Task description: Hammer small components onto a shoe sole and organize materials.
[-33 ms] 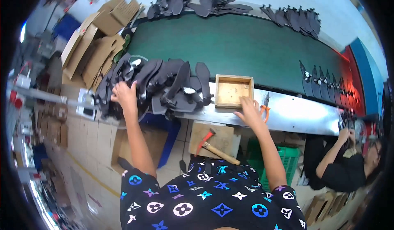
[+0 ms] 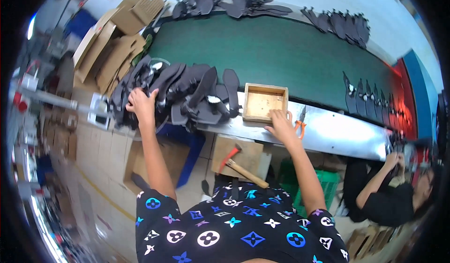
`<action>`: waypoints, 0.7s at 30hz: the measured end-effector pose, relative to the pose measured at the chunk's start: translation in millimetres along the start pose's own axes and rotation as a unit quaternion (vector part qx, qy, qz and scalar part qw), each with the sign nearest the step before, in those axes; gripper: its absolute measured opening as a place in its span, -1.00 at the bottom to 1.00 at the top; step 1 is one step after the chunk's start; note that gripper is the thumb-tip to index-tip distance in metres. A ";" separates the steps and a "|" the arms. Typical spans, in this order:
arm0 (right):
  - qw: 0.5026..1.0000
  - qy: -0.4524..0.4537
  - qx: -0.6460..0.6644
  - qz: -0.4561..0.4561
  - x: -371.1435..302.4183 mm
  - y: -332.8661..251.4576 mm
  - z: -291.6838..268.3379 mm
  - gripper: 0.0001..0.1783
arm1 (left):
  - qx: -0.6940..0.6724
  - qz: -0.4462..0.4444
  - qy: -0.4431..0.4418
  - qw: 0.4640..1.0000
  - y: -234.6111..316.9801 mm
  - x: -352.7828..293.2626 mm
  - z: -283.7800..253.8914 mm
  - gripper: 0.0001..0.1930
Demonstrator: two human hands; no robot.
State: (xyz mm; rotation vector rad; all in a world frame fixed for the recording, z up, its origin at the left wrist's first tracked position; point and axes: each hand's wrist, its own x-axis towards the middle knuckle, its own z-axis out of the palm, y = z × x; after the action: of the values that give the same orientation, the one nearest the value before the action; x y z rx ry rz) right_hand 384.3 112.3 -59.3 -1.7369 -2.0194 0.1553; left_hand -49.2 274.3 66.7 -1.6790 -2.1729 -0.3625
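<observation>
A heap of dark grey flip-flop-shaped soles with straps (image 2: 187, 92) lies at the left of the bench. My left hand (image 2: 142, 104) rests over the heap's left part, thumb and fingers apart; its fingertips meet the dark pieces, and no piece is plainly gripped. To the right stands a shallow wooden box (image 2: 245, 103), a few tiny bits inside. My right hand (image 2: 283, 128) is at the box's near right corner, fingers stretched onto its rim, thumb apart. Just right of that hand lie orange-handled pliers (image 2: 300, 128).
A green conveyor belt (image 2: 276, 47) runs behind the metal ledge (image 2: 337, 129), with more soles along its far edge and right end. Cardboard boxes (image 2: 140, 11) stand at left. A hammer (image 2: 246, 171) lies on a low block before me. A co-worker (image 2: 389, 197) sits at right.
The whole view has shifted slightly. My left hand stays at the heap and my right hand at the box's corner, with little movement of either.
</observation>
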 end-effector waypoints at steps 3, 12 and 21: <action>0.991 -0.114 -0.066 -0.020 15.5 39.6 11.8 -0.69 | -0.055 -0.022 0.104 0.993 24.2 -50.7 -44.6 -0.40; 0.993 0.036 0.090 -0.066 17.5 59.5 27.5 -0.71 | -0.085 -0.284 -0.273 0.915 -96.4 -465.5 -111.4 -0.28; 0.964 0.179 0.125 -0.155 -40.7 -109.0 -70.7 -0.77 | -0.080 -0.481 -0.611 0.624 -115.5 -829.4 -221.5 -0.39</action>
State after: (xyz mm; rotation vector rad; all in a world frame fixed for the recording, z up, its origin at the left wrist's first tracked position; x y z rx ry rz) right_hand 318.8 37.2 33.5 -1.1815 -1.8774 -0.0077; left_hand 52.5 -570.5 -95.2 -0.4349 -4.0383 0.6185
